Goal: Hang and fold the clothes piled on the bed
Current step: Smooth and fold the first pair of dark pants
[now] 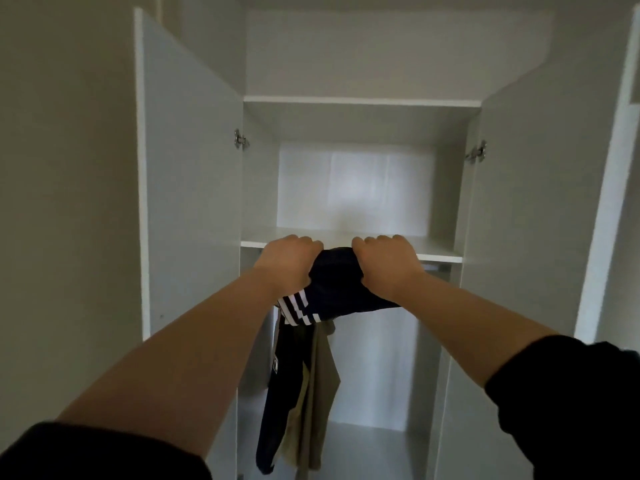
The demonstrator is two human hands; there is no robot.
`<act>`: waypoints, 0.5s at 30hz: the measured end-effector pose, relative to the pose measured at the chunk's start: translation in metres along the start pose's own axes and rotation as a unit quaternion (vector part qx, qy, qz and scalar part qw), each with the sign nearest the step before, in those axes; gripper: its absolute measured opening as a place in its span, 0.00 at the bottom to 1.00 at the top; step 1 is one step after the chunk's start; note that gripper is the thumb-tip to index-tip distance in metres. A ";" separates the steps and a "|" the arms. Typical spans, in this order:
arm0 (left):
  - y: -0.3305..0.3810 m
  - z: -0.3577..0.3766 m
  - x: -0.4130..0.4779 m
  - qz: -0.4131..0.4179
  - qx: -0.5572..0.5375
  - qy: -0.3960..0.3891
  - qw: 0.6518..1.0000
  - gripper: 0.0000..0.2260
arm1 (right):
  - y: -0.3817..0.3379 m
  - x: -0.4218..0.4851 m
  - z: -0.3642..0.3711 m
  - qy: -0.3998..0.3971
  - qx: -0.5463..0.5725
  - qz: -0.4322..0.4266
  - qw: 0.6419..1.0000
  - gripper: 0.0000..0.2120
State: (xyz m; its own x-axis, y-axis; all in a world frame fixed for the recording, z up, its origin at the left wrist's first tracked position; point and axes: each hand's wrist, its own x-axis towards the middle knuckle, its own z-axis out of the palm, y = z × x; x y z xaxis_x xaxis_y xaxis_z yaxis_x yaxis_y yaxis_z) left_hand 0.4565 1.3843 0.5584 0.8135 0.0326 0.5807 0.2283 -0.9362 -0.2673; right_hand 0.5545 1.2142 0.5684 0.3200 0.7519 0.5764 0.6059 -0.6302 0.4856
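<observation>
Navy cloth is bunched in both fists. The left hand (289, 261) and right hand (388, 265) each have their fingers curled tight over the top edge of a folded navy garment (332, 285), knuckles up, one at each end. The bundle is stretched between them, and white stripes show on its lower left corner. It is held in the air just at the front edge of the wardrobe shelf (440, 252), level with the board or slightly below it, and I cannot tell whether it touches the board.

The garment looks light, soft and floppy, probably knit sportswear. It has no stiffness of its own, so the fold should last only while both ends are supported. The two-corner hold suits it: a one-handed grip would likely let the layers slide open. To set it down, I would lay the bundle flat on the board before letting go, since smooth fabric may slip off the laminate edge.

Below the shelf, a dark hanging garment (273, 410) and a khaki hanging garment (322, 393) drop side by side, touching. A short stretch of rail (434, 267) shows at the right. Both doors of the wardrobe (190, 168) stand open.
</observation>
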 end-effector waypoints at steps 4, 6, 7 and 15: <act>-0.020 0.042 0.071 0.002 0.034 0.018 0.999 0.09 | 0.033 0.061 0.068 0.034 0.018 -0.007 0.999 0.08; -0.031 0.064 0.111 0.010 0.056 0.014 0.998 0.10 | 0.049 0.092 0.102 0.033 0.043 -0.005 0.999 0.08; -0.038 0.076 0.129 0.010 0.059 0.013 0.998 0.10 | 0.056 0.108 0.118 0.035 0.053 -0.010 0.998 0.08; -0.118 0.166 0.246 -0.039 -0.030 -0.027 0.998 0.09 | 0.074 0.241 0.224 0.030 0.095 -0.034 0.994 0.05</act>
State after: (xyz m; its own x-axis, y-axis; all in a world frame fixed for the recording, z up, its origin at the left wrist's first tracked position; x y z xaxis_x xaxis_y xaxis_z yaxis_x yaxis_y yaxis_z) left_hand 0.7183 1.5604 0.6046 0.8223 0.1228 0.5557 0.2603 -0.9495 -0.1753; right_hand 0.8399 1.3918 0.5961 0.2329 0.7750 0.5875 0.7530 -0.5260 0.3954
